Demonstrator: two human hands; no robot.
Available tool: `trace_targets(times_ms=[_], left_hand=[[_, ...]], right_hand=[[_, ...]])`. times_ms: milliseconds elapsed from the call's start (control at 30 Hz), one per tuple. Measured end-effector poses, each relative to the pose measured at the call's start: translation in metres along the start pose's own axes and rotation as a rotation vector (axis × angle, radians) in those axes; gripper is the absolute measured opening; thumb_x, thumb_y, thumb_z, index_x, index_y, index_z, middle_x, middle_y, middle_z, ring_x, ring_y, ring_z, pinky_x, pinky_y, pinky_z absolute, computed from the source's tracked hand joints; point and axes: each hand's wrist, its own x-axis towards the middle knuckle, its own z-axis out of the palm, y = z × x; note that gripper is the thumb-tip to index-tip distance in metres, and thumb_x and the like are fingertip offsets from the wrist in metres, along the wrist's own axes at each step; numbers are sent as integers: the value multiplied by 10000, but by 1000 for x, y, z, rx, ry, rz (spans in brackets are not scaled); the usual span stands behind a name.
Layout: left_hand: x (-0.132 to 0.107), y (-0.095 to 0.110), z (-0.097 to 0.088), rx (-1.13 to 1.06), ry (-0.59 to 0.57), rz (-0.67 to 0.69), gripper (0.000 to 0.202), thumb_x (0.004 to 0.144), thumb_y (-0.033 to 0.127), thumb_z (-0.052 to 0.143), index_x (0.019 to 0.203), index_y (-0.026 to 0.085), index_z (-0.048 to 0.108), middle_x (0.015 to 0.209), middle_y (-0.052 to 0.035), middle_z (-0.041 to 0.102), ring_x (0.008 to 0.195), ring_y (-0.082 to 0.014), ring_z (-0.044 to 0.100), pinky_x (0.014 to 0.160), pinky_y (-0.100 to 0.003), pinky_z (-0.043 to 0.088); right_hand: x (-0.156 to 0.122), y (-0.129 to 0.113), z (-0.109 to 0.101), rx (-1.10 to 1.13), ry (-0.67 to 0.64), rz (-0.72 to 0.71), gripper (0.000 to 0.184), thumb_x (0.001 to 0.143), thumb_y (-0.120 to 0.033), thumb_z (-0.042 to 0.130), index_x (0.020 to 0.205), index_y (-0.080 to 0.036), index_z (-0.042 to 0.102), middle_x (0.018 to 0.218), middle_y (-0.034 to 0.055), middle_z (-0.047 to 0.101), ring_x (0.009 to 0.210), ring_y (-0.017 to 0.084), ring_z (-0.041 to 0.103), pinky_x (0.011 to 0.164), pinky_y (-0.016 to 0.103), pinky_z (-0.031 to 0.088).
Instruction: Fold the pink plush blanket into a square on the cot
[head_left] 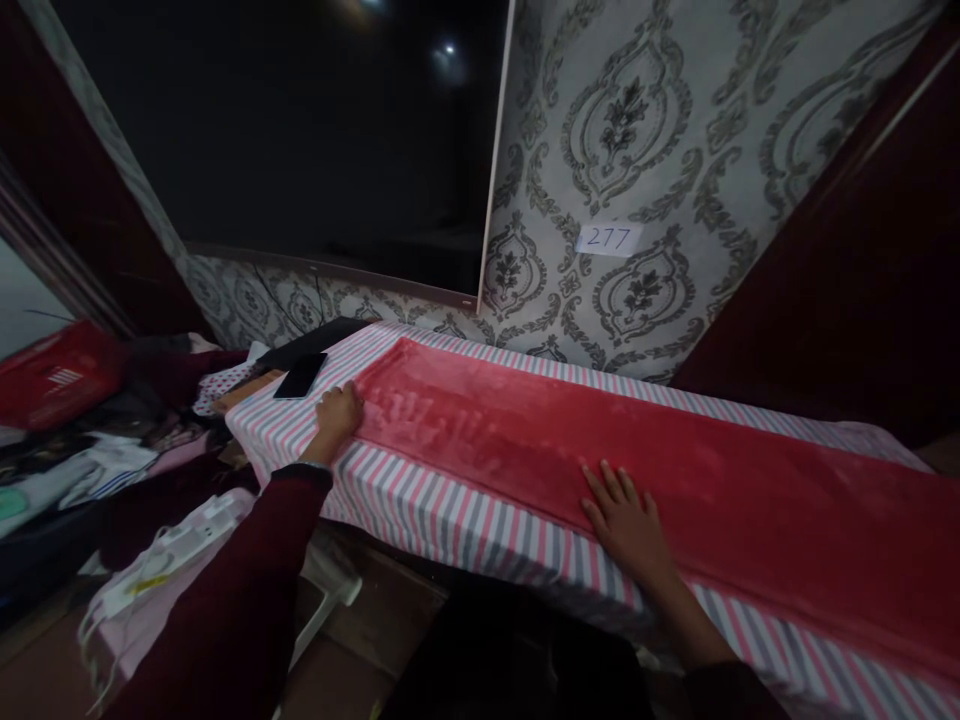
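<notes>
Cloth (517,410) flat, left hand (340,410) curled at its left end, grip unclear, right hand (624,518) spread at near edge.

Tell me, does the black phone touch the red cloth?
Apart. The head view shows striped cloth plainly visible between the black phone and the end of the red cloth.

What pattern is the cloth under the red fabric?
The cloth has pink, grey and white stripes; head view.

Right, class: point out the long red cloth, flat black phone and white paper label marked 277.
Long red cloth (694,480): head view, middle of its surface.
Flat black phone (301,375): head view, centre of its top.
White paper label (610,238): head view, its middle digit.
</notes>
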Motion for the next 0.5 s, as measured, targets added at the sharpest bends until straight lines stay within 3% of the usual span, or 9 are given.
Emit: trace_targets(times_ms=[100, 300, 400, 500], left_hand=[[11, -6, -3, -23, -52, -26, 466, 1008, 312, 348, 1377, 72, 499, 1307, -268, 613, 1209, -357, 605, 935, -426, 479], [46, -19, -10, -90, -173, -74, 334, 903, 299, 558, 1162, 107, 643, 1182, -208, 714, 1105, -321, 686, 846, -346, 515], [62, -18, -12, -152, -177, -68, 345, 896, 367, 578, 1115, 117, 671, 1095, -171, 744, 1016, -286, 712, 779, -306, 523], [80, -12, -12, -203, -162, -59, 421, 929, 458, 517, 1121, 120, 680, 1033, -145, 754, 939, -263, 717, 730, -290, 520]], right_hand=[[0, -2, -2, 6, -33, 21, 569, 1038, -422, 306, 1596, -324, 357, 1676, 57, 277, 1534, 307, 264, 1175, 603, 304], [1, -2, 5, 40, -11, 24, 565, 1025, -399, 330, 1582, -325, 386, 1671, 53, 287, 1537, 312, 262, 1178, 625, 297], [7, 12, 7, 142, -44, -6, 570, 1004, -431, 349, 1556, -317, 435, 1649, 55, 338, 1516, 311, 316, 1162, 617, 343], [24, 38, -2, 285, -13, -36, 589, 1013, -454, 294, 1527, -235, 484, 1570, 94, 471, 1428, 268, 469, 1158, 499, 411]])
